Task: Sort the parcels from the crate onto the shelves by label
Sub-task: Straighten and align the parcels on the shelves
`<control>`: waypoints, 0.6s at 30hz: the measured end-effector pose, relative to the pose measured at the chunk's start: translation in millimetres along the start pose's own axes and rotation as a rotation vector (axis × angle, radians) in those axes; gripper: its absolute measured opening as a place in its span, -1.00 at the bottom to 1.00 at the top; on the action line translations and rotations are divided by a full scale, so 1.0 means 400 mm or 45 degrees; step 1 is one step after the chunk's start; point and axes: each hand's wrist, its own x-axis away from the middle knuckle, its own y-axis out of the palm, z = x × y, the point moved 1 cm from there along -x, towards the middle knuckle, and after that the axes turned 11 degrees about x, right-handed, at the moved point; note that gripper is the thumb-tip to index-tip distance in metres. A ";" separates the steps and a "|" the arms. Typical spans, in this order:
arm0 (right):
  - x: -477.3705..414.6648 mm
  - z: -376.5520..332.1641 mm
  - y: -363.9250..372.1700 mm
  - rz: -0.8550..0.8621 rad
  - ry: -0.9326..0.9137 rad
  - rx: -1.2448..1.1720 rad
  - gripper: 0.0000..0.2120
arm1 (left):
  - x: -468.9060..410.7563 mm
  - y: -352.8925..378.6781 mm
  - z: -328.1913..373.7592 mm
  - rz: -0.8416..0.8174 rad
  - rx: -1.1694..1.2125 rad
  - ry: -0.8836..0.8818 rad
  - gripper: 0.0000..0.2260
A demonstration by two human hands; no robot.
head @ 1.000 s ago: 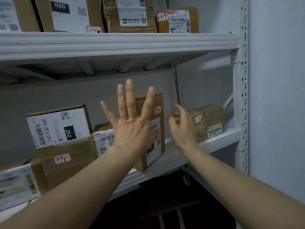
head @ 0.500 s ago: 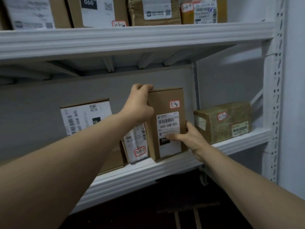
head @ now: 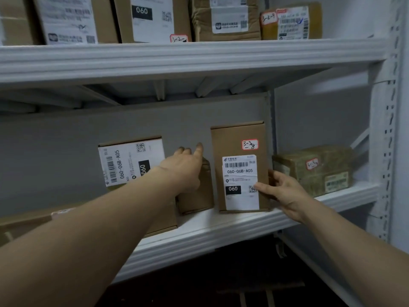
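On the lower shelf: we see the tall box standing up straight, close to the back wall.
Sticker: the red-edged sticker on the tall box looks like "3-3-8". Below it is a white label with "060".
Right hand: it holds the right edge of the tall box, thumb on the front and fingers round the side.
Left hand: it holds nothing. Its fingers reach out loosely into the gap left of the tall box, in front of a small brown box. We cannot tell if it touches that box.
Neighbours: a taped parcel sits just to the right. A box with a sideways label sits further left.
Upper shelf: its parcels have stickers that start "3-2".
Step now: we think the tall box is being set in its place, and it looks almost done.
Next move: we think the right hand should let go gently so the tall box does not tip. Then both hands go back for another parcel. We cannot see the crate.
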 end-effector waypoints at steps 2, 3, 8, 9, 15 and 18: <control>-0.005 0.008 -0.003 0.028 -0.011 0.008 -0.50 | -0.009 0.004 0.011 0.041 0.008 0.002 -0.30; -0.006 0.011 -0.002 0.042 -0.020 0.011 -0.49 | -0.017 0.004 0.017 0.046 0.026 -0.002 -0.32; -0.006 0.029 0.012 0.135 -0.091 -0.016 -0.46 | -0.058 0.032 0.029 -0.078 -0.016 -0.047 -0.46; -0.011 0.033 0.014 0.158 -0.110 -0.019 -0.44 | -0.063 0.037 0.032 -0.069 -0.015 -0.072 -0.50; -0.027 0.049 0.019 0.187 -0.161 -0.026 -0.43 | -0.066 0.030 0.059 0.119 0.063 -0.115 -0.58; -0.034 0.050 0.015 0.213 -0.149 -0.063 -0.41 | -0.077 0.016 0.057 0.010 0.100 -0.166 -0.43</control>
